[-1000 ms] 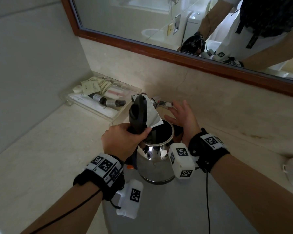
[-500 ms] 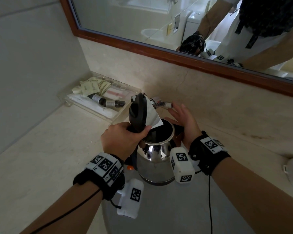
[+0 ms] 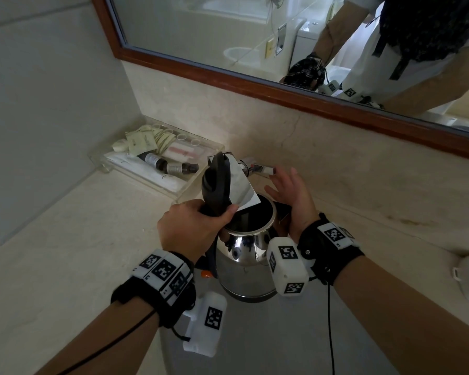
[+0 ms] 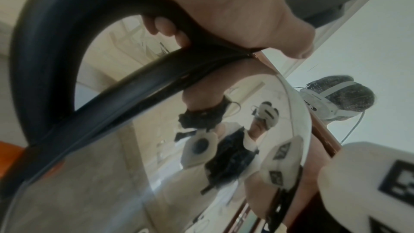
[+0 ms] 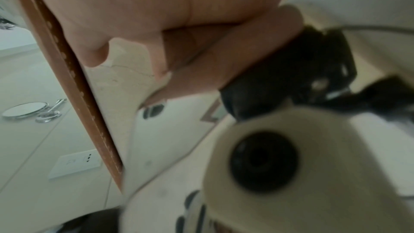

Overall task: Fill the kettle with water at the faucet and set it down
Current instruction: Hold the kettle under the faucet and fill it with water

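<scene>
**Kettle under the faucet, lid up**

Kettle (image 3: 245, 255) hangs over the sink basin (image 3: 255, 334), lid (image 3: 217, 185) flipped open, probably so water can run in. Left hand (image 3: 192, 228) clenches the black handle (image 4: 44, 45) at 9 o'clock. Right hand (image 3: 290, 196), fingers released, reaches toward the faucet lever (image 3: 260, 169) at 12 o'clock.

Beige marble counter (image 3: 65, 253) bears clear toiletries tray (image 3: 114, 165).
</scene>
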`<state>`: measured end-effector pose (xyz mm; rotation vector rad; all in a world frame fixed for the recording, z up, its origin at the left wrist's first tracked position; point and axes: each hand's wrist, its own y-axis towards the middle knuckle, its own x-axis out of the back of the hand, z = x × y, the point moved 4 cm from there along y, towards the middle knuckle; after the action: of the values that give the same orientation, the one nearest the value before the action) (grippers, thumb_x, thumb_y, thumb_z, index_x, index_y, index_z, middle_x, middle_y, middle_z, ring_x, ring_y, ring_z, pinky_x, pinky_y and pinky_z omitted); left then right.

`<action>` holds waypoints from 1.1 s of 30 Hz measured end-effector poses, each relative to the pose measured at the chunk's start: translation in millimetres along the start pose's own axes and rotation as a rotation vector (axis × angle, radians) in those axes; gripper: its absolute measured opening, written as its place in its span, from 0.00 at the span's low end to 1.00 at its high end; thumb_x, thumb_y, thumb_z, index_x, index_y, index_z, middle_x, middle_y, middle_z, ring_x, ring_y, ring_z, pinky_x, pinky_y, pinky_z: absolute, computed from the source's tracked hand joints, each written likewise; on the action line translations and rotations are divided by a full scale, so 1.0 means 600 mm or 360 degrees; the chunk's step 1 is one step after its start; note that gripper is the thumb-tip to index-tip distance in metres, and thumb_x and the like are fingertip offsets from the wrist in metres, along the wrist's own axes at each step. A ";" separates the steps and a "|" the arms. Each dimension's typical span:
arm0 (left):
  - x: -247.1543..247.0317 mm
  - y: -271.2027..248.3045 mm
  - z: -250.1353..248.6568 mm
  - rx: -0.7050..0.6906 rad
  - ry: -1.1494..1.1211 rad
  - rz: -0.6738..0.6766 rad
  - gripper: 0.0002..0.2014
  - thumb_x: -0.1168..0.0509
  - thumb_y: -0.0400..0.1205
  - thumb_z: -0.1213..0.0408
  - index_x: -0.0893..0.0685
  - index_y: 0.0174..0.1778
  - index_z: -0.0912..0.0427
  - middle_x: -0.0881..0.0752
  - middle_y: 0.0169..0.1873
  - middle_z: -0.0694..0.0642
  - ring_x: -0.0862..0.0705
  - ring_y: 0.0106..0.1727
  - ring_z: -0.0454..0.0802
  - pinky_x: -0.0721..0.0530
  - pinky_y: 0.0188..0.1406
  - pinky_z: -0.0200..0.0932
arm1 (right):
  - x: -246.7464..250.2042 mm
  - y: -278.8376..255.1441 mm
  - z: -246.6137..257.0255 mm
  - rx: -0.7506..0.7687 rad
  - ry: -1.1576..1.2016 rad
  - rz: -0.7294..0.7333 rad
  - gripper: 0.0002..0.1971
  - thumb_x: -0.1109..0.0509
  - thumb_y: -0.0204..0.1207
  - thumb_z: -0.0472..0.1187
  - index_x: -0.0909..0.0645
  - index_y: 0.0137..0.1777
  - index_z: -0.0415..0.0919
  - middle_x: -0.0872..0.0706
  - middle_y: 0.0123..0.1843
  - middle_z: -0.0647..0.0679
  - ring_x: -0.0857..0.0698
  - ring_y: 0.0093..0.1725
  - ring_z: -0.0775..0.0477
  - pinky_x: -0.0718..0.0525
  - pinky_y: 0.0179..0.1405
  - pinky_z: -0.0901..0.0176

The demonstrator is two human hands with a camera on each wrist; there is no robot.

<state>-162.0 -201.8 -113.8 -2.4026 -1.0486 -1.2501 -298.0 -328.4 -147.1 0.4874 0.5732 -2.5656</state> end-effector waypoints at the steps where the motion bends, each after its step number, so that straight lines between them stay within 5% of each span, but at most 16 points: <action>1: 0.001 -0.001 0.000 0.0005 -0.0007 0.0002 0.31 0.44 0.60 0.28 0.12 0.33 0.52 0.14 0.25 0.48 0.20 0.30 0.46 0.26 0.31 0.39 | 0.000 0.000 0.002 0.0015 0.0008 -0.0019 0.31 0.47 0.81 0.59 0.38 0.81 0.45 0.35 0.83 0.49 0.32 0.79 0.50 0.32 0.76 0.52; 4: 0.002 0.000 -0.002 0.0013 0.0013 0.0027 0.27 0.41 0.62 0.30 0.13 0.31 0.51 0.21 0.20 0.43 0.25 0.25 0.41 0.30 0.25 0.35 | 0.002 -0.004 0.004 0.0043 -0.0012 -0.0036 0.29 0.47 0.83 0.55 0.37 0.80 0.41 0.33 0.82 0.47 0.31 0.79 0.49 0.26 0.66 0.62; 8: 0.002 0.000 -0.005 -0.0009 0.0068 0.0039 0.31 0.44 0.59 0.28 0.14 0.30 0.52 0.22 0.19 0.43 0.23 0.27 0.45 0.30 0.26 0.38 | 0.003 0.000 -0.002 0.0014 -0.0151 0.0016 0.27 0.50 0.79 0.64 0.34 0.77 0.59 0.34 0.82 0.53 0.30 0.72 0.53 0.37 0.79 0.42; 11: 0.002 0.000 -0.005 -0.0002 0.0052 0.0033 0.33 0.46 0.58 0.27 0.13 0.32 0.53 0.20 0.21 0.45 0.22 0.28 0.45 0.29 0.27 0.38 | 0.001 -0.003 0.001 0.0007 -0.0136 0.0015 0.24 0.51 0.79 0.63 0.32 0.73 0.63 0.34 0.82 0.53 0.31 0.74 0.52 0.37 0.78 0.41; 21: 0.002 0.000 -0.005 -0.0016 0.0043 0.0040 0.32 0.46 0.58 0.27 0.13 0.32 0.52 0.14 0.26 0.47 0.19 0.30 0.45 0.26 0.32 0.39 | -0.002 -0.001 -0.001 -0.0073 -0.0076 0.0056 0.37 0.50 0.73 0.67 0.41 0.81 0.54 0.39 0.84 0.53 0.39 0.81 0.47 0.42 0.80 0.40; 25: 0.001 0.002 -0.003 -0.0019 0.0057 0.0042 0.34 0.47 0.58 0.26 0.12 0.32 0.52 0.12 0.27 0.48 0.16 0.32 0.47 0.23 0.32 0.40 | -0.002 -0.002 0.001 -0.0046 -0.0068 0.0007 0.31 0.52 0.81 0.62 0.41 0.82 0.52 0.38 0.84 0.52 0.37 0.81 0.47 0.37 0.77 0.45; 33: 0.005 -0.001 -0.006 -0.0032 0.0054 0.0028 0.31 0.43 0.60 0.27 0.13 0.32 0.52 0.12 0.27 0.49 0.16 0.31 0.48 0.22 0.32 0.40 | -0.006 -0.007 0.004 -0.0105 -0.0096 0.0025 0.30 0.53 0.81 0.64 0.40 0.81 0.56 0.38 0.84 0.55 0.37 0.81 0.49 0.33 0.70 0.48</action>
<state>-163.5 -202.0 -109.4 -2.3914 -1.0076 -1.2970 -297.8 -325.1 -142.4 0.3894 0.6278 -2.5286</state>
